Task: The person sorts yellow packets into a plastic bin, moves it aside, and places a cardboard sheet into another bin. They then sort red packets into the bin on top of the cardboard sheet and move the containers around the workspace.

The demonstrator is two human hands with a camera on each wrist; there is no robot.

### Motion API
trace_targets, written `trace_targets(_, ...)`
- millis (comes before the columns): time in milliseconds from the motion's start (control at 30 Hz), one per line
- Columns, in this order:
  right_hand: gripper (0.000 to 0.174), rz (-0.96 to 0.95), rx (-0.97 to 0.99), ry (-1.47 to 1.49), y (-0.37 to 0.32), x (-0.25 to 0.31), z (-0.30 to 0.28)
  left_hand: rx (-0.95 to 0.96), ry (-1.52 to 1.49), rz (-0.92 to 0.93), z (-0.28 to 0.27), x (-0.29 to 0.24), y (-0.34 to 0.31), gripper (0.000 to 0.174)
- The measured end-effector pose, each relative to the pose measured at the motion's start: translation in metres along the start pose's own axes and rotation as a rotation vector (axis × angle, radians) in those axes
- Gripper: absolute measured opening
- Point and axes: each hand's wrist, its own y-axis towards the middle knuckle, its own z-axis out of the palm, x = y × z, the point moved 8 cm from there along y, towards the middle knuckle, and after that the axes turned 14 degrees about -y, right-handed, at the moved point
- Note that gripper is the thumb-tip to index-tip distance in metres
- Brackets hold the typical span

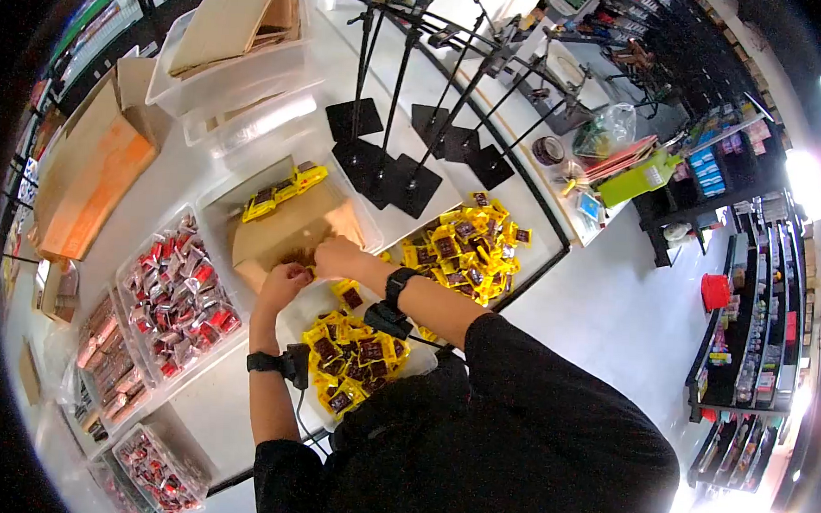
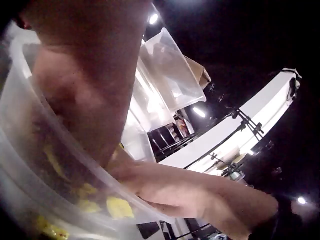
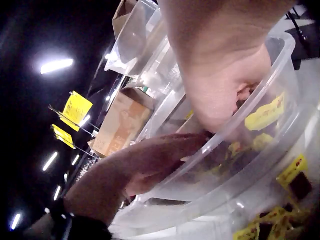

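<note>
My left hand (image 1: pixel 284 282) and right hand (image 1: pixel 338 257) meet at the near side of a clear plastic bin (image 1: pixel 368 225). Both reach over its rim, fingers bent downward and close together. Brown cardboard (image 1: pixel 324 217) lies in the bin just beyond them, with a row of yellow packets (image 1: pixel 284 194) along its far side. Through the bin wall in the right wrist view, more yellow packets (image 3: pixel 265 114) show below the right hand (image 3: pixel 220 85). Fingertips are largely hidden in both wrist views, so I cannot tell what they hold. One loose yellow packet (image 1: pixel 349 296) lies by the bin's near side.
Yellow packets form a near pile (image 1: pixel 354 356) and a right-hand pile (image 1: pixel 471 250). To the left stands a bin of red-and-silver packets (image 1: pixel 181 291). Black stands (image 1: pixel 378 167) fill the back. A cardboard box (image 1: pixel 98 189) and stacked clear bins (image 1: pixel 244 71) stand at far left.
</note>
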Motion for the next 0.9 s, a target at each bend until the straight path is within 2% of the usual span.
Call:
trace_targets(100, 0.035, 0.138, 0.029, -0.063, -0.005, -0.01, -0.003, -0.056, -0.034, 0.081, 0.004, 0.013, 0.01, 0.024)
trace_targets(133, 0.034, -0.02, 0.002, -0.017, -0.004, -0.004, -0.004, -0.048, -0.029, 0.095, 0.006, 0.01, 0.011, 0.024)
trace_targets(167, 0.034, -0.005, -0.007, -0.011, -0.003, -0.007, -0.002, -0.034, -0.112, 0.08, 0.006, 0.012, 0.01, 0.022)
trace_targets(233, 0.033, -0.111, -0.017, -0.027, 0.002, 0.003, 0.001, 0.006, -0.165, 0.07, 0.006, 0.025, 0.015, 0.022)
trace_targets(267, 0.031, 0.002, -0.033, 0.064, 0.001, -0.005, 0.0, 0.02, -0.323, 0.109, 0.006, 0.039, 0.026, 0.022)
trace_targets(300, 0.031, 0.024, -0.047, 0.082, -0.001, -0.005, -0.003, 0.036, -0.483, 0.143, 0.006, 0.046, 0.033, 0.024)
trace_targets(333, 0.029, 0.047, -0.062, 0.098, -0.001, -0.006, -0.005, 0.06, -0.464, 0.152, 0.006, 0.036, 0.027, 0.024)
trace_targets(400, 0.025, 0.111, -0.142, 0.158, -0.012, -0.008, -0.015, -0.137, -0.222, 0.138, -0.009, 0.025, 0.014, 0.022)
trace_targets(433, 0.025, 0.128, -0.148, 0.169, -0.013, -0.009, -0.01, -0.12, -0.212, 0.145, -0.007, 0.038, 0.021, 0.022)
trace_targets(500, 0.02, 0.079, -0.385, 0.185, -0.017, -0.005, -0.021, -0.256, -0.311, 0.119, -0.021, 0.067, 0.035, 0.015)
trace_targets(533, 0.021, 0.039, -0.347, 0.18, -0.018, -0.002, -0.02, -0.254, -0.308, 0.121, -0.021, 0.052, 0.024, 0.015)
trace_targets(567, 0.021, 0.035, -0.347, 0.182, -0.023, 0.0, -0.019, -0.359, -0.355, 0.226, -0.031, 0.033, 0.005, 0.013)
trace_targets(600, 0.022, -0.003, -0.561, 0.328, -0.044, 0.003, -0.035, -0.47, -0.401, 0.328, -0.041, 0.009, -0.021, 0.011)
trace_targets(633, 0.023, -0.047, -0.769, 0.48, -0.067, 0.004, -0.049, -0.486, -0.397, 0.317, -0.041, -0.007, -0.04, 0.011)
trace_targets(700, 0.026, -0.186, -0.849, 0.657, -0.101, 0.01, -0.062, -0.593, -0.596, 0.469, -0.046, -0.04, -0.087, 0.008)
trace_targets(767, 0.03, -0.237, -0.869, 0.742, -0.132, 0.011, -0.061, -0.563, -0.619, 0.4, -0.041, -0.039, -0.117, 0.009)
trace_targets(833, 0.032, -0.239, -0.715, 0.766, -0.153, 0.012, -0.042, -0.45, -0.656, 0.351, -0.024, -0.027, -0.135, 0.012)
trace_targets(867, 0.033, -0.248, -0.61, 0.828, -0.167, 0.014, -0.037, -0.356, -0.671, 0.318, -0.011, -0.023, -0.143, 0.011)
trace_targets(900, 0.035, -0.199, -0.369, 0.714, -0.165, 0.017, -0.012, -0.315, -0.686, 0.282, 0.004, -0.013, -0.148, 0.012)
